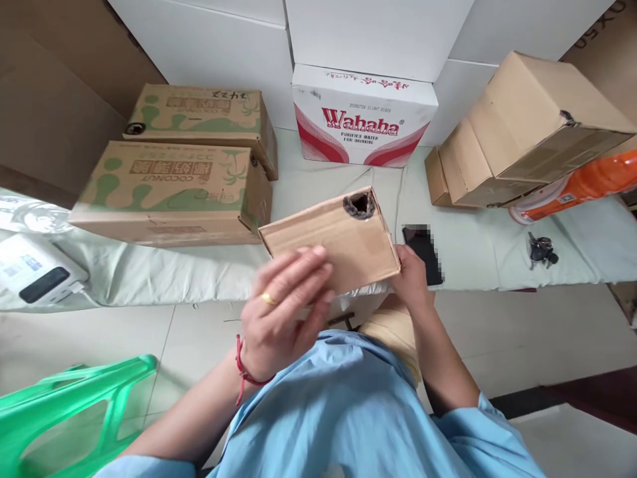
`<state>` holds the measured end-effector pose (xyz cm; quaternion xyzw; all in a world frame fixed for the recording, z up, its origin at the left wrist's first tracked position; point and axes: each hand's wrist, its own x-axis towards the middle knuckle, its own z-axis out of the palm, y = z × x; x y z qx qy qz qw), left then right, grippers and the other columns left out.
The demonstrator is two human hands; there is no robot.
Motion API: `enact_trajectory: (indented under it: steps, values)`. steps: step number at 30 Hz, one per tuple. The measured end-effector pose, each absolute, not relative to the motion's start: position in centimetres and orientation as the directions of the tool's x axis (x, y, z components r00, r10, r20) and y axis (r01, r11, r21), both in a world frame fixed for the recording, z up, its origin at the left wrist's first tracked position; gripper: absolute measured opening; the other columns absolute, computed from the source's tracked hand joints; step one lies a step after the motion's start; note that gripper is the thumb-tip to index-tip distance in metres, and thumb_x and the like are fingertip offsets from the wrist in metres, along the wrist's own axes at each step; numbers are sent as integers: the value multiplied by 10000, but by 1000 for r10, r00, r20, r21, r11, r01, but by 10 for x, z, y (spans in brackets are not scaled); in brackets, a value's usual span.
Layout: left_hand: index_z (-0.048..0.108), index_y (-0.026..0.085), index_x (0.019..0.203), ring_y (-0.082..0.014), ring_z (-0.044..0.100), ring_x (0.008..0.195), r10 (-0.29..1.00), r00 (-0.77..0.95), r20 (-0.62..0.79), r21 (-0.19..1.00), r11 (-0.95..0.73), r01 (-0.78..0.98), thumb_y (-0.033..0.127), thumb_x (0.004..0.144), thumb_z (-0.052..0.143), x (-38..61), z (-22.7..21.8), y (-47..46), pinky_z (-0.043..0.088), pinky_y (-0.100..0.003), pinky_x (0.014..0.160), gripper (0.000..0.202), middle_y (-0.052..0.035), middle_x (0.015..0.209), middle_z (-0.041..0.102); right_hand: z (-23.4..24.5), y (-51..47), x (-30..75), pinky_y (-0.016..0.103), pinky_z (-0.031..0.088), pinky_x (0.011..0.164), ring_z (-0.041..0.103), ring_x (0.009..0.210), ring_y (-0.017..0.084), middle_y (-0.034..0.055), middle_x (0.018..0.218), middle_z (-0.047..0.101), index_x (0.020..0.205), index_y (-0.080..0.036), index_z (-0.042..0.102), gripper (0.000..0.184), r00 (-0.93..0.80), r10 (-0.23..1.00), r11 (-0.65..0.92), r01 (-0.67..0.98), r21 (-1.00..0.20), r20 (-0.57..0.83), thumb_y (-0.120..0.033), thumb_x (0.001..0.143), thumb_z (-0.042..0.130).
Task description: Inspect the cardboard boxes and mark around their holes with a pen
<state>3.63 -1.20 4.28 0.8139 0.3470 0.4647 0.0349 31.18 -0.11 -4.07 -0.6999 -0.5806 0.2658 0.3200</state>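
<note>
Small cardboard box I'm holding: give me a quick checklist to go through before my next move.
1. Right hand gripping the box: ok, at its near right corner.
2. Left hand pressing the box: cannot tell; its fingers overlap the face.
3. Box corners intact: not ok, a dark-rimmed hole at the far right one.
4. Box contents: cannot tell; the hole shows only dark.
5. Keys clear of both hands: ok, off to the right.

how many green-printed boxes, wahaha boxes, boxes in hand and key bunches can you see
Green-printed boxes: 2
Wahaha box: 1
Box in hand: 1
Key bunch: 1
Total: 5
</note>
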Motion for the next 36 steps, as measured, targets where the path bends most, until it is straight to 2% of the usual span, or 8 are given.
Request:
enact_trajectory:
  steps: [4,9,12,16,21,28,32,36]
  values:
    - [681,324,1501,-381,671,1307,685,144,714,467,-619,632,224,899,849,28,48,4,585,-596,1071,633,-90,1745,469,-28,8,320,313,542,825,733,1042,242,161,1435,662,1485,-214,670,498,41,984,-98,940,-328,-176,-238,1038,453]
    - [714,365,1393,-453,434,1600,769,233,595,456,-562,690,295,985,762,20,62,18,250,-768,1360,417,-50,1697,508,-21,27,314,288,524,740,771,1012,241,166,1371,683,1494,-232,637,471,-66,916,75,997,7,-395,-209,1092,392]
    - [683,297,1332,-475,298,1685,760,353,545,496,-632,596,443,966,810,11,64,22,245,-758,1376,415,-89,1751,427,-16,39,316,301,527,773,783,1055,273,192,1275,725,1413,-180,672,431,-109,910,141,989,52,-400,-208,1111,366]
    - [657,270,1399,-547,344,1637,753,452,478,516,-657,549,671,686,995,-6,58,26,307,-748,1343,885,-159,1739,418,-10,54,325,324,521,809,779,1114,313,193,1247,761,1342,-169,704,398,-197,887,242,969,57,-418,-213,1115,381]
    - [642,314,1522,-490,463,1536,739,432,518,446,-664,601,392,756,967,-9,55,22,518,-627,1229,836,-144,1691,399,-10,67,328,347,499,835,784,1111,330,205,1171,806,1344,-131,693,382,-284,845,353,933,73,-452,-166,1069,429]
    - [696,376,1456,-466,436,1538,726,286,625,386,-606,696,335,813,910,7,66,19,468,-633,1273,680,-83,1635,385,2,64,346,348,454,778,789,964,338,212,1022,822,1290,-103,665,375,-271,890,341,930,140,-366,-286,1000,512]
    - [721,342,1451,-505,391,1561,677,346,649,340,-665,665,261,798,911,19,53,35,396,-728,1286,685,-110,1666,352,15,46,377,312,431,708,693,726,218,61,788,748,923,-217,627,109,-124,978,144,983,-117,166,-291,914,548]
    - [726,385,1438,-540,330,1575,669,445,596,305,-701,645,152,757,901,36,39,51,345,-787,1271,741,-109,1704,315,34,22,378,266,379,559,459,521,121,-51,651,560,826,-263,495,168,426,670,213,675,-706,609,-362,890,614]
